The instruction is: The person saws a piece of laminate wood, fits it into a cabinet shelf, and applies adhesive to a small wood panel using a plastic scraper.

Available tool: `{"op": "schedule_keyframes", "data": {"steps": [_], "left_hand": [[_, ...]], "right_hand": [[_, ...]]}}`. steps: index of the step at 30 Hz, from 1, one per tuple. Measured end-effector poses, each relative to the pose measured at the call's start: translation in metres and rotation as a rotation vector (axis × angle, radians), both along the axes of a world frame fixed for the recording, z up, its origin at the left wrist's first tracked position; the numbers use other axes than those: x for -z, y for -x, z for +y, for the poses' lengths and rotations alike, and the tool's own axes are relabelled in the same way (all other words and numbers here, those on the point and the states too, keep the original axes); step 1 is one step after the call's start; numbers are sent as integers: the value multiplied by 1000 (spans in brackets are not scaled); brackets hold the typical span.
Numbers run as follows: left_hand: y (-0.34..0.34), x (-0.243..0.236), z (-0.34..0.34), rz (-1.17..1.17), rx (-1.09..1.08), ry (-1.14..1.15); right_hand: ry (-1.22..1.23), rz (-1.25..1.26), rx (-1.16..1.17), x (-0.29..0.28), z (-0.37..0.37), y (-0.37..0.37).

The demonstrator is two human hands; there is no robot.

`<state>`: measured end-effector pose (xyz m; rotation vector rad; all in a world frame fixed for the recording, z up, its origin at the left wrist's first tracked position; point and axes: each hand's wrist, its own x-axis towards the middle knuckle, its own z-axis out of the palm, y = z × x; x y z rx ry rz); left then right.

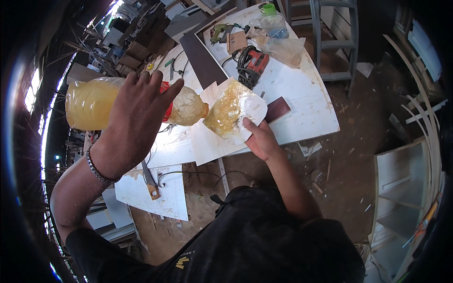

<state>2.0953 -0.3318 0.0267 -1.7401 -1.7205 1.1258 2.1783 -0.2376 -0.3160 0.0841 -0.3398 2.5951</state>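
Your left hand gripped the yellow glue bottle tipped sideways, neck over the white sheet, so glue landed there. Your right hand pinched that sheet's edge, holding it cupped above the white worktable.

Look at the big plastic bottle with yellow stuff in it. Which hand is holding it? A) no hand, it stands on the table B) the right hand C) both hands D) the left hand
D: the left hand wraps the yellow bottle and tips it sideways, while the right hand holds only the white sheet with a yellowish puddle on it.
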Motion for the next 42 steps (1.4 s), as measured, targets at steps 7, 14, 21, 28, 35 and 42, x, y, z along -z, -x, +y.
{"op": "schedule_keyframes", "data": {"steps": [7, 14, 21, 28, 35, 42], "left_hand": [[6, -6, -1, -44, 43, -19], [7, -15, -7, -46, -8, -20], [8, -16, -20, -50, -181, -12], [24, -15, -35, -27, -136, 18], [34, -26, -43, -50, -237, -20], [60, -40, -81, -169, -380, -137]], "right_hand": [[-87, -89, 63, -9, -19, 13], [24, -78, 45, -11, -29, 26], [10, -82, 34, -23, -33, 38], [-11, -29, 0, -33, -41, 49], [3, -68, -67, -36, -44, 56], [-88, -133, -108, -43, -60, 60]]}}
